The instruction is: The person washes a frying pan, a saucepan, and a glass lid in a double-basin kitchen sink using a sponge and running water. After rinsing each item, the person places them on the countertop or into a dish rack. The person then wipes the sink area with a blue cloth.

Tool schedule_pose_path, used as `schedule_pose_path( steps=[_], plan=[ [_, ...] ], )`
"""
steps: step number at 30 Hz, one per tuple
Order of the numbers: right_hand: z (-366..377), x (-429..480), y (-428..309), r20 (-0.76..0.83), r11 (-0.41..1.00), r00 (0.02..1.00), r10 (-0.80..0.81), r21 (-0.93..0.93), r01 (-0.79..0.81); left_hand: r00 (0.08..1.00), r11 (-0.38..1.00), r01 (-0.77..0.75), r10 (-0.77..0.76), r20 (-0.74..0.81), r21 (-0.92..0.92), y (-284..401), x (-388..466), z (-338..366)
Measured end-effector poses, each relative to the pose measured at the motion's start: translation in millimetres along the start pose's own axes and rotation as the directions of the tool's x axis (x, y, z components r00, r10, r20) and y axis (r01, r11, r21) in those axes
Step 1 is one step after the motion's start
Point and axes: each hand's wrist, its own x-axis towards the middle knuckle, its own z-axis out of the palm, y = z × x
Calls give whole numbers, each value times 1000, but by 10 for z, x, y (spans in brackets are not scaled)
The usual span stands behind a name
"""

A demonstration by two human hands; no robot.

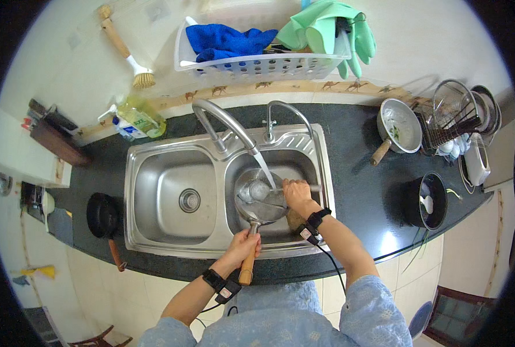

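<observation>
My left hand [239,248] grips the wooden handle of a metal saucepan [264,213], whose bowl is inside the right basin [236,162] of a steel double sink. My right hand [298,196] is closed around the metal handle of what looks like a ladle [259,190], its round bowl over the pan. Water runs from the curved faucet [236,123] down onto the ladle and pan. A thin dark curved line crosses the pan; what it is cannot be told. Partly hidden by my right wrist, a brownish thing [294,220] lies in the same basin.
A small black pan [102,215] stands left of the sink. To the right are a metal pot [399,123], a black pot [433,201] and a wire rack [452,119]. Bottles [142,119] and a knife block [58,141] stand back left; a plastic basket [257,65] hangs above.
</observation>
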Motion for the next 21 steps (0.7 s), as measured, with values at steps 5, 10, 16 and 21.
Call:
schedule_pose_path(
  steps=[5, 10, 16, 21],
  plan=[
    [189, -87, -49, 175, 936, 979, 102, 316, -154, 1000, 995, 17, -14, 24, -96, 96, 84, -27],
    [394, -46, -62, 213, 659, 957, -195, 752, -33, 995, 994, 97, -97, 4, -45, 176, 237, -29],
    [456, 316, -124, 657, -739, 706, -263, 334, -586, 996, 990, 92, -89, 29, -109, 227, 375, -48],
    [897, 569, -291, 681, -980, 706, -194, -109, -164, 986, 939, 133, -92, 141, -317, 403, 394, -52]
  ],
)
